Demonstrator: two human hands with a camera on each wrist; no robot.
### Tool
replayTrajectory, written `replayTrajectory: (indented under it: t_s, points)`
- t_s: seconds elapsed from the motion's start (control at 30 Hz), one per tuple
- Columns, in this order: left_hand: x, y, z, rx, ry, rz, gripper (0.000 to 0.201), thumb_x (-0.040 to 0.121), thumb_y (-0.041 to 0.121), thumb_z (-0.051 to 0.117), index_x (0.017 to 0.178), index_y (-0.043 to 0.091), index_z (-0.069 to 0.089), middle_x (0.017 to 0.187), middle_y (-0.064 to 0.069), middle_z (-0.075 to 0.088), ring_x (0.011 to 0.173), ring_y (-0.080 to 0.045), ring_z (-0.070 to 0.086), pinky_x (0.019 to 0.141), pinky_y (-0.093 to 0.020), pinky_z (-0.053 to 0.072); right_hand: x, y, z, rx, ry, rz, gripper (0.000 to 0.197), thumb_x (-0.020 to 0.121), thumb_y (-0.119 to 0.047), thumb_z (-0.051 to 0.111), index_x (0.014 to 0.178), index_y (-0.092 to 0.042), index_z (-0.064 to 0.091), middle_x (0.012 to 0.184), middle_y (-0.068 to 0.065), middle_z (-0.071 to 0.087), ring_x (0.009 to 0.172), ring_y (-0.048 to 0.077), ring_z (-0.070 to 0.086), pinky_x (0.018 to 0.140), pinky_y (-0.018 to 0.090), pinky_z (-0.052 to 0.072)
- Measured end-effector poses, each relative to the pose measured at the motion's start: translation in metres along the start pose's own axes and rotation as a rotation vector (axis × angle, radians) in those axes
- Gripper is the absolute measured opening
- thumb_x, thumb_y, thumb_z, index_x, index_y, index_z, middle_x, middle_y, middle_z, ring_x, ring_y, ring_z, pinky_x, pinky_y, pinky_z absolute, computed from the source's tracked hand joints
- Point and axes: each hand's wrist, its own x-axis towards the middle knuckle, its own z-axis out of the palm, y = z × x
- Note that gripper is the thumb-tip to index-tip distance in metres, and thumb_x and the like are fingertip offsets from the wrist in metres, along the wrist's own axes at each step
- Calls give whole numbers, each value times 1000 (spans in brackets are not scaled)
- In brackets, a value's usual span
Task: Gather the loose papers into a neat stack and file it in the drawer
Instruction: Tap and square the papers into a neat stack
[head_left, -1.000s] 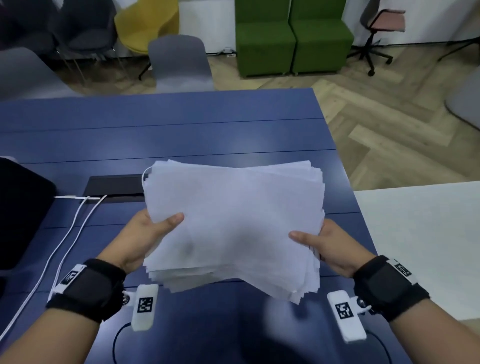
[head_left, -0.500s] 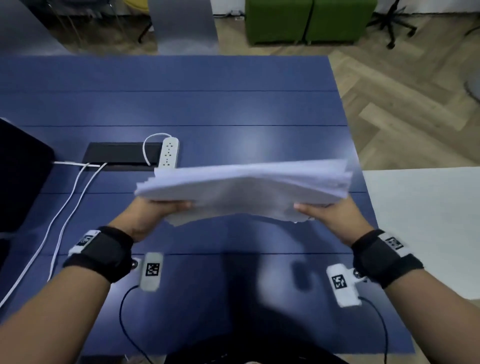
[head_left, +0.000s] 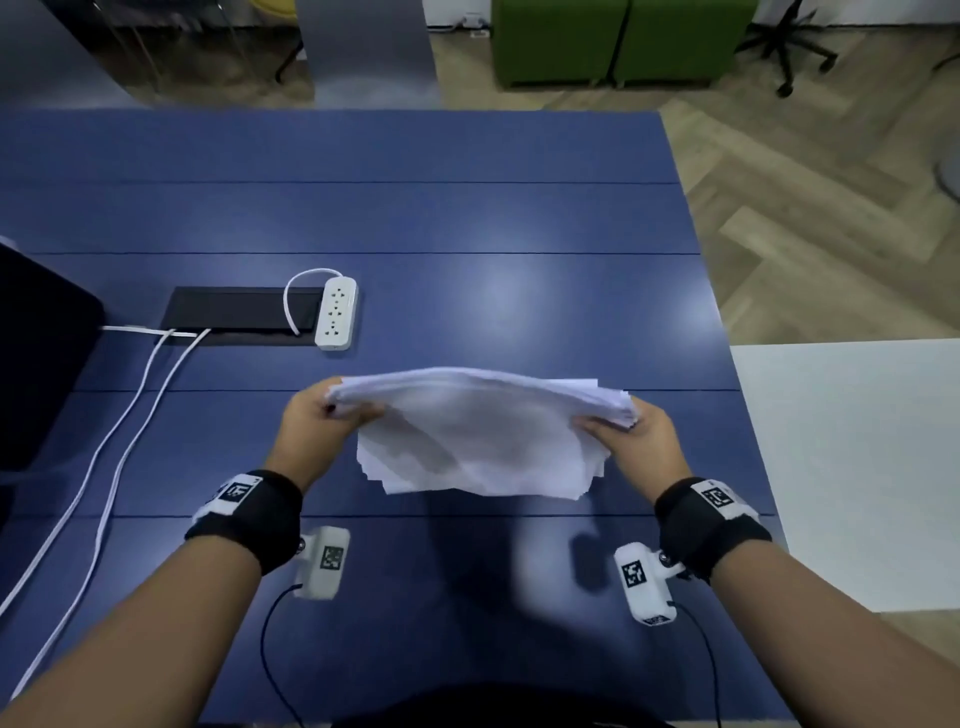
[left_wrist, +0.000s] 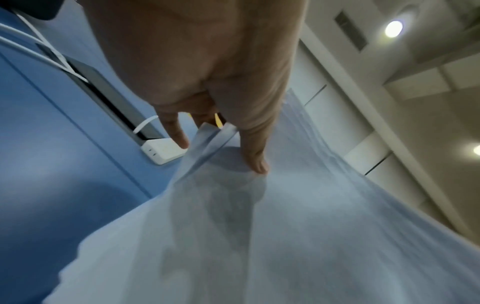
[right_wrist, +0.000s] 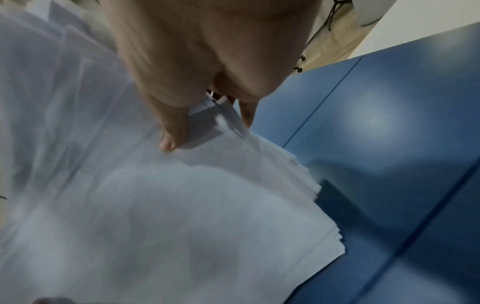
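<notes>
Left hand (head_left: 311, 431) grips the left edge of the thick stack of loose white paper sheets (head_left: 483, 431), thumb on the near face, fingers curled behind; the left wrist view shows the thumb (left_wrist: 255, 148) pressed flat on the top sheet and a finger (left_wrist: 174, 131) reaching past the edge. Right hand (head_left: 641, 441) mirrors it on the right edge, thumb (right_wrist: 171, 131) down on the paper, fingers tucked behind. The stack is up off the dark blue panelled tabletop (head_left: 467, 218), tipped so its upper edge faces away and its lower edges hang toward the person. Those lower edges are ragged, sheets stepped and uneven, bowing in the middle. Black wrist straps with white marker tags sit on both forearms. Beyond the left hand, a white multi-socket power strip (head_left: 336, 312) lies beside a black rectangular cable hatch (head_left: 234, 312), two white cables (head_left: 130, 415) trailing off to the left. A pale white surface (head_left: 857, 467) stands just off the table's right side. Green upholstered seats (head_left: 613, 41) wait on the wooden floor behind.
</notes>
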Motion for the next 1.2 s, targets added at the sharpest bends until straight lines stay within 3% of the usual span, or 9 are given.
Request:
replayTrajectory:
  t_s: [0.07,0.2,0.33,0.43,0.7,0.83,0.97,1.07,1.2]
  points:
    - [-1,23,-8,-90,23,4,27,86,8,86,112,10,79,98,9,84,92,-7,77,77,-14,59,-5,-20,-9,138,-26,-4,19,84,-8,85,100,-18,81,95,-5,83,91,11,76,84,32,60]
    - [-5,69,-34,-409,-31,6,45,86,11,84,128,19,71,119,0,81,105,-14,78,86,-27,64,-12,-68,-34,492,-90,0,33,92,6,69,124,0,70,117,7,79,105,20,77,84,26,61]
    - [-22,71,-42,-469,-388,-318,78,58,48,102,124,18,75,126,-8,79,103,-20,80,78,-30,66,-9,-85,-52,601,-174,85,37,97,-3,66,135,-5,66,131,9,73,118,25,72,91,34,61]
    - [-39,72,-26,-374,-526,-483,46,80,25,83,123,10,74,124,-15,79,103,-28,80,81,-35,67,-6,-69,-52,638,-201,244,39,99,-11,66,139,-7,64,135,11,71,123,28,69,101,42,58]
    - [-56,55,-26,-283,-456,-496,42,92,13,75,133,9,68,124,-12,79,112,-32,77,96,-44,60,-50,-30,-38,482,-471,556,38,99,-13,66,136,-1,64,133,16,71,123,34,69,103,43,56]
    - [-65,68,-36,-354,-423,-363,49,84,11,82,132,7,70,128,-14,77,119,-34,74,104,-46,59,-57,-52,-42,507,-358,368,32,99,-10,63,129,-1,68,131,17,72,121,33,70,97,39,60]
    - [-71,83,-47,-451,-322,-210,79,42,47,108,111,16,85,120,-10,81,111,-24,78,88,-35,64,-61,-81,-49,585,-269,122,36,94,-6,62,129,-4,68,130,13,73,120,29,71,97,37,60]
    - [-68,84,-29,-322,-186,-120,58,71,44,95,121,19,81,125,1,80,119,-17,74,104,-43,56,-56,-82,-39,541,-175,32,35,91,-5,68,126,-10,69,124,8,77,117,28,72,90,32,61]
    - [-61,70,4,-349,36,-58,40,86,15,83,125,21,74,121,4,80,113,-15,76,98,-43,60,-54,-65,-19,346,6,-52,29,90,-3,77,110,-23,75,110,-8,81,104,10,76,89,29,56]
